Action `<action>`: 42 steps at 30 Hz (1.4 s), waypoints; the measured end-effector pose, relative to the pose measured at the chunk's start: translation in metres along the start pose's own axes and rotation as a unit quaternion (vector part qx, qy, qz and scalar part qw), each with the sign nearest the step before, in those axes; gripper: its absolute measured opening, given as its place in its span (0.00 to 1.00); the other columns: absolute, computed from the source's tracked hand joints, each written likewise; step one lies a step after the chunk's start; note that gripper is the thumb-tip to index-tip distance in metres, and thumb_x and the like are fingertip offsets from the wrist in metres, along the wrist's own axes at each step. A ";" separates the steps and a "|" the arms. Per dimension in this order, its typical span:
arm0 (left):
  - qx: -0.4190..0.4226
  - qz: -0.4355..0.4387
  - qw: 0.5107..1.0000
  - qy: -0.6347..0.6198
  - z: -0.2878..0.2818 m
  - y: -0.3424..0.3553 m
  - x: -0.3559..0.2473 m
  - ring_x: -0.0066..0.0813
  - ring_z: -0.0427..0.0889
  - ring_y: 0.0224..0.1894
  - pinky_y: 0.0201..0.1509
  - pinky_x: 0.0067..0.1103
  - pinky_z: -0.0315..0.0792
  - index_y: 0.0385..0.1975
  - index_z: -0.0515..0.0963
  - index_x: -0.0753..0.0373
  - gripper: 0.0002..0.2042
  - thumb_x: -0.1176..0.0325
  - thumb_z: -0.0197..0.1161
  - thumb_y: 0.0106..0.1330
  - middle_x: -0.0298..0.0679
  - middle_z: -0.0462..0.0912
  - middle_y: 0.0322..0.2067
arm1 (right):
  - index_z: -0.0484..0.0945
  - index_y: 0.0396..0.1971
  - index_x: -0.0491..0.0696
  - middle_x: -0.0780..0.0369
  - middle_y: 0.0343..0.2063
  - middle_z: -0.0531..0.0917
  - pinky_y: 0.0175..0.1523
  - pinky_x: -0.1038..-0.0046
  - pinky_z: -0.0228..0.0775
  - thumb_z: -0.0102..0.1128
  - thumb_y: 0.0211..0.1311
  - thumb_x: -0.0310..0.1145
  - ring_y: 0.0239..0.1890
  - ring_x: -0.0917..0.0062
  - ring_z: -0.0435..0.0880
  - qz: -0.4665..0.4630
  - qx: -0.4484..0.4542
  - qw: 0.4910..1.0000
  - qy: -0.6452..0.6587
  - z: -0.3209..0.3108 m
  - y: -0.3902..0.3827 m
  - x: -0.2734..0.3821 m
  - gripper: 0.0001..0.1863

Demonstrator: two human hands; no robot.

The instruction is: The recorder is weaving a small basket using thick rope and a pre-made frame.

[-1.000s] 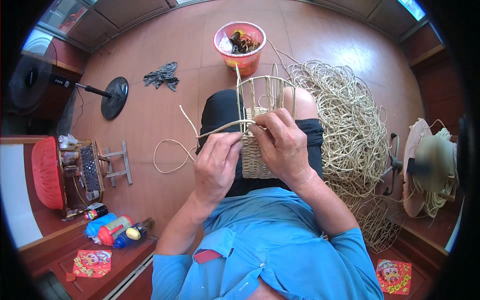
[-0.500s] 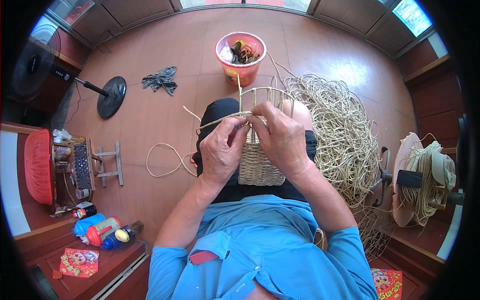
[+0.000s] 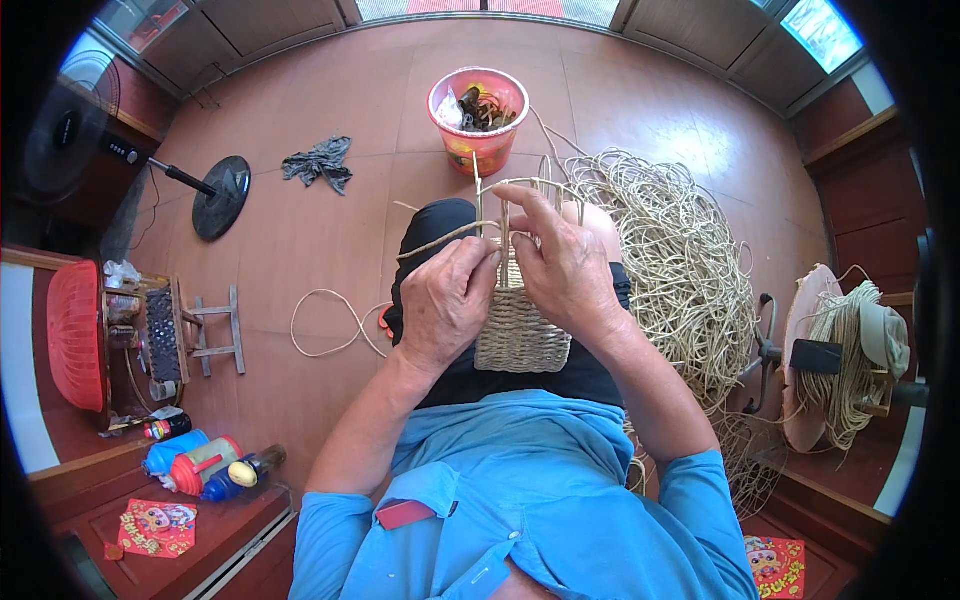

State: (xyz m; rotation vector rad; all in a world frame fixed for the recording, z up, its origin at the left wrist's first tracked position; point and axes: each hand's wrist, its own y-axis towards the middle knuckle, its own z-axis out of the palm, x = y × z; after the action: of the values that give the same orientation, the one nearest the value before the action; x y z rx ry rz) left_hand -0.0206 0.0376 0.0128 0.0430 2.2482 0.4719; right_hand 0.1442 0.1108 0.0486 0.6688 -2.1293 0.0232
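On my lap sits a small woven cord basket (image 3: 522,335), its sides plaited below and bare upright stakes and a rim frame (image 3: 545,184) showing above. My left hand (image 3: 455,298) is closed in a pinch on a pale cord (image 3: 430,243) at the basket's left edge, and the cord's loose length trails out to the left. At the right of the same stakes is my right hand (image 3: 568,265), index finger stretched over toward the front upright, thumb lower and apart from it. Its other fingers are mostly hidden behind the frame.
A big heap of loose cord (image 3: 680,270) spreads on the floor at my right, beside a cord reel (image 3: 812,350). Ahead stands a pink bucket (image 3: 478,140) with odds and ends. To the left are a grey rag (image 3: 318,165), a fan base (image 3: 222,198) and a small wooden stool (image 3: 215,330).
My right thumb and index finger have come apart from their pinch beside the left hand, the index reaching up the upright. The loose cord end at the left has drawn in slightly.
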 end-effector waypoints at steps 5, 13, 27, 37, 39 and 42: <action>0.020 -0.011 0.998 -0.056 -0.005 0.005 0.002 0.47 0.91 0.40 0.44 0.33 0.82 0.47 0.86 0.66 0.06 0.72 0.67 0.76 0.47 0.90 0.39 | 0.72 0.70 0.51 0.51 0.42 0.90 0.51 0.51 0.81 0.56 0.74 0.24 0.47 0.50 0.90 -0.016 0.051 0.999 -0.001 -0.006 0.002 0.000 0.26; 0.054 -0.055 0.988 -0.134 -0.009 0.005 0.006 0.26 0.86 0.36 0.43 0.26 0.79 0.49 0.85 0.67 0.07 0.72 0.64 0.79 0.40 0.88 0.36 | 0.73 0.68 0.50 0.56 0.37 0.85 0.50 0.58 0.80 0.58 0.74 0.22 0.42 0.57 0.88 -0.045 0.044 0.998 -0.021 -0.012 -0.001 0.001 0.25; 0.156 -0.161 0.962 -0.154 -0.018 0.007 0.005 0.10 0.70 0.31 0.37 0.17 0.69 0.51 0.85 0.64 0.07 0.74 0.66 0.77 0.22 0.73 0.30 | 0.76 0.59 0.47 0.58 0.37 0.84 0.45 0.66 0.79 0.60 0.77 0.23 0.36 0.72 0.85 -0.063 0.110 0.990 0.058 -0.025 -0.023 -0.012 0.14; 0.087 -0.097 0.987 -0.096 -0.012 -0.003 -0.004 0.17 0.74 0.33 0.38 0.21 0.73 0.54 0.85 0.61 0.15 0.77 0.71 0.69 0.29 0.78 0.34 | 0.73 0.49 0.46 0.71 0.35 0.75 0.28 0.84 0.64 0.60 0.80 0.26 0.24 0.93 0.69 0.166 0.084 0.877 0.443 -0.010 -0.054 -0.022 0.06; 0.079 -0.115 0.986 -0.094 -0.012 -0.005 -0.005 0.18 0.75 0.34 0.40 0.21 0.74 0.56 0.85 0.60 0.16 0.77 0.71 0.69 0.29 0.78 0.34 | 0.73 0.50 0.47 0.72 0.33 0.74 0.27 0.84 0.62 0.59 0.80 0.28 0.24 0.93 0.69 0.163 0.100 0.875 0.445 -0.012 -0.055 -0.024 0.05; 0.081 -0.119 0.985 -0.097 -0.012 -0.006 -0.005 0.18 0.75 0.34 0.40 0.21 0.74 0.56 0.85 0.60 0.16 0.77 0.71 0.69 0.29 0.79 0.35 | 0.73 0.50 0.48 0.72 0.31 0.73 0.26 0.85 0.61 0.57 0.81 0.30 0.23 0.93 0.68 0.153 0.127 0.867 0.457 -0.015 -0.056 -0.025 0.06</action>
State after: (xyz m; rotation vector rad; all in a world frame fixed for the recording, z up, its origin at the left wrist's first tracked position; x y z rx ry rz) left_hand -0.0253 0.0278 0.0212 -0.0905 2.0612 0.1480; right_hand 0.1934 0.0781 0.0261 0.3373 -1.2791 0.6749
